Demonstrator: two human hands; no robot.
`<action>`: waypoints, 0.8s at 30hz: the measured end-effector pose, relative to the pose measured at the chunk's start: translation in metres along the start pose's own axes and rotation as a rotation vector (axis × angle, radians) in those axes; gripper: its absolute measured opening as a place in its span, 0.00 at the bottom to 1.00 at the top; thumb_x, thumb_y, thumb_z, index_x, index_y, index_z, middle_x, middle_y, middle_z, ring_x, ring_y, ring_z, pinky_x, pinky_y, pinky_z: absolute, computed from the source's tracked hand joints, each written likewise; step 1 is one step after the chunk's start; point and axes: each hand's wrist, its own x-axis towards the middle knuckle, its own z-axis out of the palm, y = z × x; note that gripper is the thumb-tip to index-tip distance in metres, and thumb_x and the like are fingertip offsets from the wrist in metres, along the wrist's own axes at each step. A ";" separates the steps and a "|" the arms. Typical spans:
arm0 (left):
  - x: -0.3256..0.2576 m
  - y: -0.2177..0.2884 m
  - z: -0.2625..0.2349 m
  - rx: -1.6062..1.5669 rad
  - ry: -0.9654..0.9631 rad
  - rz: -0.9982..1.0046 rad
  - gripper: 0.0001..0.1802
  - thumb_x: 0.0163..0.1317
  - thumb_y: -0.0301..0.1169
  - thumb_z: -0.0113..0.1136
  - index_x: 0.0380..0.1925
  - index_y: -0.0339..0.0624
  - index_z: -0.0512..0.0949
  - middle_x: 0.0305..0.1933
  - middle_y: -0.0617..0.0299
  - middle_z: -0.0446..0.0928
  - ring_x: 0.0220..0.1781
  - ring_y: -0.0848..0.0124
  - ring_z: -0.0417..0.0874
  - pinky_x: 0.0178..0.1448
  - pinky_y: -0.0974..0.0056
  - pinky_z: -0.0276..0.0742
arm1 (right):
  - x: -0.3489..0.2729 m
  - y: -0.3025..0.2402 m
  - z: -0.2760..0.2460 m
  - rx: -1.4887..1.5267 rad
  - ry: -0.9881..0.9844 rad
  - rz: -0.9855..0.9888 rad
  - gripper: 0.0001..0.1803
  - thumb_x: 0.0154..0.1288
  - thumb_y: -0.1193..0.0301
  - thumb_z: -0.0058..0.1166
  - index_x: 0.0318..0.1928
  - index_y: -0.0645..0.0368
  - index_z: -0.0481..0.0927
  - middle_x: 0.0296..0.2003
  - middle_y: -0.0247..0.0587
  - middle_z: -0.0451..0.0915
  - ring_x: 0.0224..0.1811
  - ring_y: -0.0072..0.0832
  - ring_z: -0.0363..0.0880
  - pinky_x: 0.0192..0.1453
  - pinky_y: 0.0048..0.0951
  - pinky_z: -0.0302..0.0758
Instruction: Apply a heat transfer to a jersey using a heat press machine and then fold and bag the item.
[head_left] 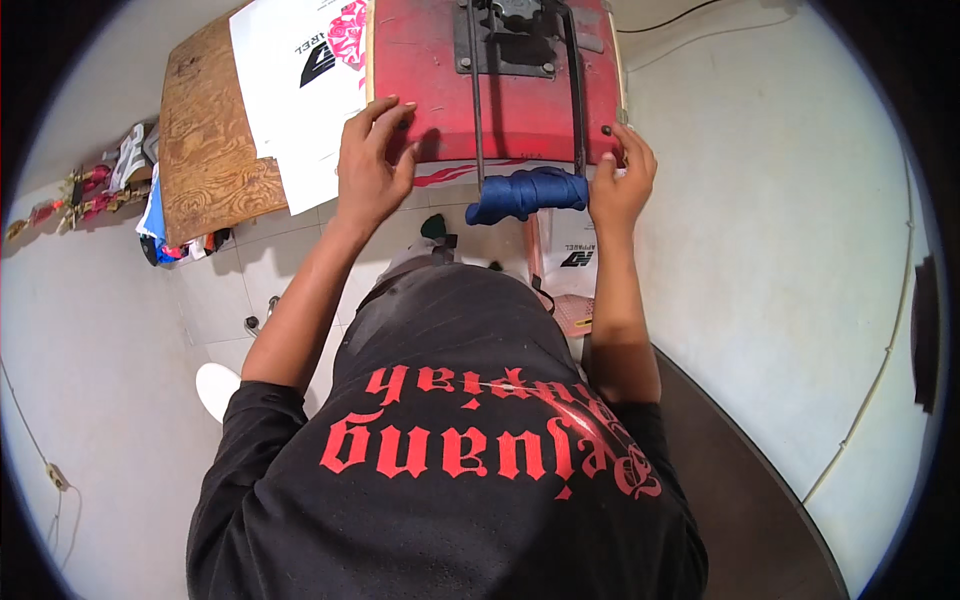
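Note:
In front of me, at the top of the view, is a red heat press (440, 110) with a dark metal handle frame. Blue cloth (530, 194) is wrapped round the handle's crossbar. My left hand (376, 160) is at the press's near left corner, fingers apart and fingertips on or just above its edge. At the near right corner is my right hand (622, 180), its fingers bent and thumb apart, beside the blue wrap. White sheet material with a pink print (445, 175) shows under the press's front edge. I see nothing gripped in either hand.
Left of the press, a white sheet (275, 75) with pink and black print lies over a wooden board (205, 150). Folded clothes (185, 245) are below the board. A brown curved surface (735, 480) lies at my lower right. Pale walls stand on both sides.

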 end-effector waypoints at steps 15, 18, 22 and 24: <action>-0.051 0.101 0.054 -0.735 -0.196 -0.670 0.15 0.64 0.31 0.72 0.49 0.35 0.85 0.41 0.60 0.88 0.43 0.75 0.85 0.51 0.64 0.80 | -0.048 -0.061 -0.028 1.084 -0.416 0.692 0.46 0.68 0.68 0.69 0.78 0.59 0.56 0.50 0.40 0.83 0.43 0.24 0.83 0.42 0.26 0.81; -0.046 0.082 0.072 -0.355 -0.095 -0.616 0.16 0.65 0.36 0.68 0.45 0.35 0.85 0.36 0.56 0.87 0.36 0.69 0.87 0.44 0.64 0.79 | -0.049 -0.070 -0.038 1.017 -0.414 0.684 0.50 0.69 0.71 0.66 0.80 0.63 0.45 0.45 0.43 0.85 0.39 0.22 0.83 0.37 0.23 0.79; -0.031 0.100 0.063 -1.008 -0.173 -0.997 0.14 0.68 0.25 0.57 0.53 0.41 0.80 0.39 0.60 0.85 0.44 0.64 0.88 0.40 0.59 0.81 | -0.042 -0.089 -0.063 1.018 -0.458 0.663 0.49 0.71 0.77 0.61 0.81 0.58 0.42 0.45 0.44 0.85 0.40 0.22 0.82 0.42 0.21 0.79; -0.033 0.101 0.068 -1.337 -0.092 -0.785 0.25 0.65 0.16 0.48 0.61 0.43 0.75 0.55 0.55 0.82 0.55 0.62 0.86 0.55 0.52 0.86 | -0.038 -0.088 -0.062 0.950 -0.432 0.401 0.40 0.69 0.77 0.61 0.78 0.57 0.58 0.49 0.43 0.85 0.44 0.24 0.82 0.48 0.24 0.79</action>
